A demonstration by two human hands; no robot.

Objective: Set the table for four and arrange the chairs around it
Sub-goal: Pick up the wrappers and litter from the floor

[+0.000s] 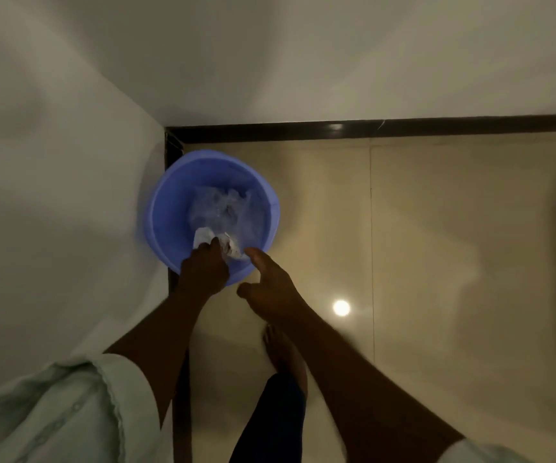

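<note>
A blue plastic bin (169,208) stands on the floor in a corner of the room, with crumpled clear plastic and paper inside. My left hand (205,269) reaches over the bin's near rim and is shut on a crumpled white paper (203,236). My right hand (266,284) hovers just right of it at the rim, fingers apart, holding nothing. No table, chairs or tableware are in view.
White walls (63,182) meet at the corner with a dark skirting board (403,127) along their base. Glossy beige floor tiles (453,245) spread to the right, reflecting a ceiling light. My bare foot (285,352) stands below the bin.
</note>
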